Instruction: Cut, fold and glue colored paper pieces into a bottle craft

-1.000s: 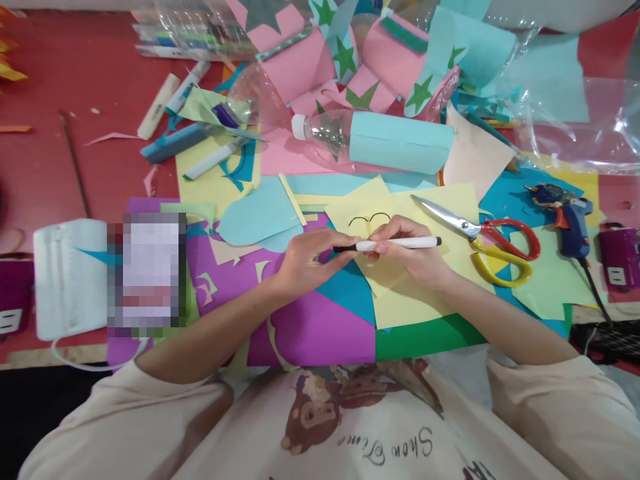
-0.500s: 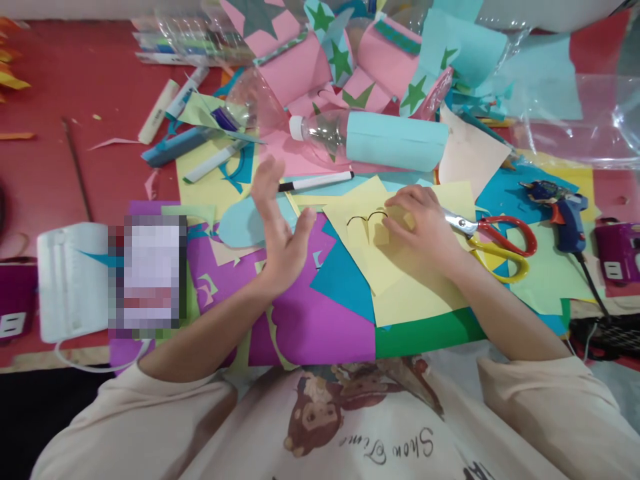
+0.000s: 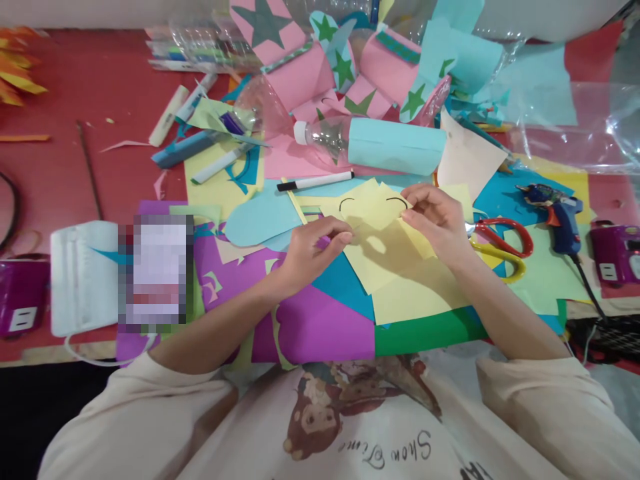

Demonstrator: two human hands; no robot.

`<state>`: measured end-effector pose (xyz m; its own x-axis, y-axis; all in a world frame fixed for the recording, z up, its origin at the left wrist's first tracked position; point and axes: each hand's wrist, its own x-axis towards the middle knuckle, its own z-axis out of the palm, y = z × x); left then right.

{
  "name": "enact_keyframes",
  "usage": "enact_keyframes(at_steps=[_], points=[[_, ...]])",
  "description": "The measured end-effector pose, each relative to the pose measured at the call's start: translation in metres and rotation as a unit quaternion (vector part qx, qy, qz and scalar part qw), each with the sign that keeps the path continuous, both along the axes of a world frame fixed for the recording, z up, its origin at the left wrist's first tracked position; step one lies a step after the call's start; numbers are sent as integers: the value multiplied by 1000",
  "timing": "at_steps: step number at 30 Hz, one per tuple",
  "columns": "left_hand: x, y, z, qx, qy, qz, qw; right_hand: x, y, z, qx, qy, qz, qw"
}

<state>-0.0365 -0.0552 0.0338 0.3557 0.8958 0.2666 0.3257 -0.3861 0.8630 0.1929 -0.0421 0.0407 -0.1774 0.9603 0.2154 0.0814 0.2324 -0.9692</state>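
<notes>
A pale yellow sheet of paper (image 3: pixel 373 207) with two curved black lines lies open before me, on top of a larger yellow sheet (image 3: pixel 420 297). Its left edge is between the thumb and fingers of my left hand (image 3: pixel 315 252). My right hand (image 3: pixel 436 220) pinches its right side near one of the curves. Beside my right wrist are scissors (image 3: pixel 505 237) with one red and one yellow handle, their blades mostly hidden. A black-capped white marker (image 3: pixel 316 181) lies beyond the sheet, near a rounded light-blue paper piece (image 3: pixel 260 217).
A clear bottle wrapped in light-blue paper (image 3: pixel 397 143) lies behind the marker. To the right is a blue glue gun (image 3: pixel 563 220) with a cord. Pink paper rolls (image 3: pixel 300 73) with green stars stand at the back. At left are a white mask (image 3: pixel 85 277) and a blurred-out rectangle.
My left hand has come down and right from its raised, spread pose to the yellow sheet. The sheet, folded before, is now opened out, its curves farther apart.
</notes>
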Motion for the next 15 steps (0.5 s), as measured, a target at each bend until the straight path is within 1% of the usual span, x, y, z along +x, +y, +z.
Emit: enact_keyframes(at_steps=[2,4,5,7,10,12,14,15], points=[[7,2,7,-101,-8,-29,994,-1,-1,0,-11,38,2,999],[13,6,12,-211,-36,-74,974,-1,-1,0,-17,59,10,998],[17,8,14,-252,-49,-92,962,0,-1,-1,-19,62,15,998],[22,10,15,-299,-80,-99,946,0,-2,-3,-19,55,30,998],[26,10,11,-316,-114,-91,937,0,-3,-5,-4,26,43,999],[27,8,6,-305,-132,-88,939,-3,-4,-5,-1,14,18,1000],[27,5,1,-283,-145,-83,945,-7,-4,-4,-21,10,-24,999],[27,4,0,-271,-146,-77,948,-9,-4,-4,-38,8,-34,999]])
